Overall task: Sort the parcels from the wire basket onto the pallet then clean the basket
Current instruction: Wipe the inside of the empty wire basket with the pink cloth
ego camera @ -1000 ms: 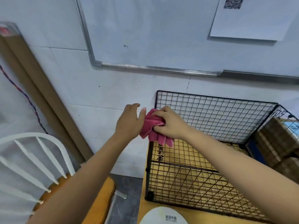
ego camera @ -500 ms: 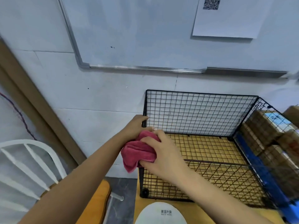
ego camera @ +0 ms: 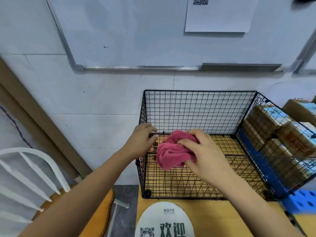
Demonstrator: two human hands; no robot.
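A black wire basket stands on a wooden table against the wall, with nothing inside but my hand and cloth. My right hand grips a bunched pink cloth inside the basket, near its left wall. My left hand rests on the basket's left wall from outside, fingers curled over the wire. Brown cardboard parcels with blue-white labels lie stacked on a blue pallet to the right, seen partly through the basket's right mesh.
A round white sticker with dark print lies on the table's front edge. A white-backed wooden chair stands at the lower left. A whiteboard hangs on the wall above.
My right hand has carried the pink cloth from the basket's top left corner down into the basket. My left hand has dropped lower along the left wall. The view has shifted right.
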